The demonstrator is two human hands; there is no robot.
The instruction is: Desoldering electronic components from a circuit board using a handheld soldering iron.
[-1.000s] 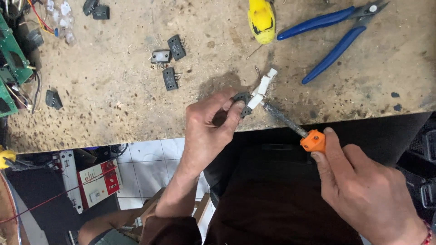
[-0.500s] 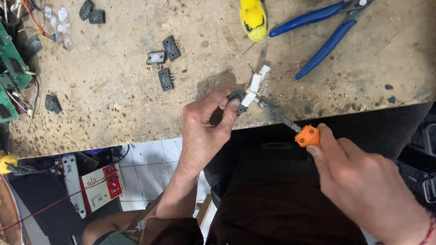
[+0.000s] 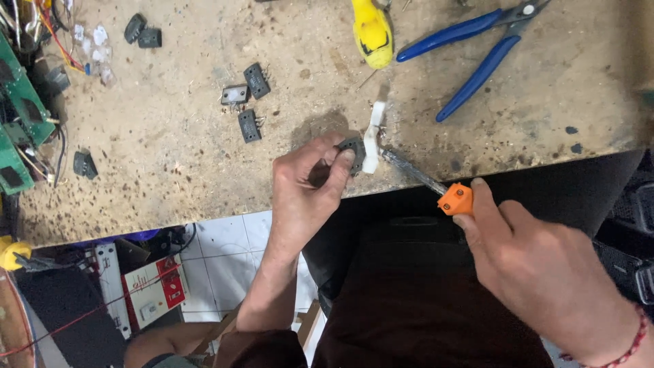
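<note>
Left hand (image 3: pixel 310 187): fingers curled, thumb and fingertips pinching a small dark flat component at the table's near edge.
Dark component (image 3: pixel 351 148): held between the left fingertips, with a white plastic strip (image 3: pixel 372 136) standing against its right side and reaching up over the table.
Right hand (image 3: pixel 538 272): closed round the orange handle of a screwdriver, index finger stretched along it.
Screwdriver (image 3: pixel 436 187): orange handle (image 3: pixel 455 200) off the table's edge, metal shaft slanting up and left, its tip at the foot of the white strip, just beside the dark component.
Table (image 3: pixel 177 177): worn, speckled wooden top.
Loose components (image 3: pixel 246 102): three flat dark parts lying together up and left of the left hand, well apart from it.
Blue pliers (image 3: pixel 477 48): lying open on the table, up and right of the held parts.
Yellow tool (image 3: pixel 372 31): yellow handle end at the top edge, above the white strip.
Green circuit boards (image 3: pixel 17 116): at the table's left edge, with wires.
Bracelet (image 3: pixel 630 341): red band on the right wrist.
</note>
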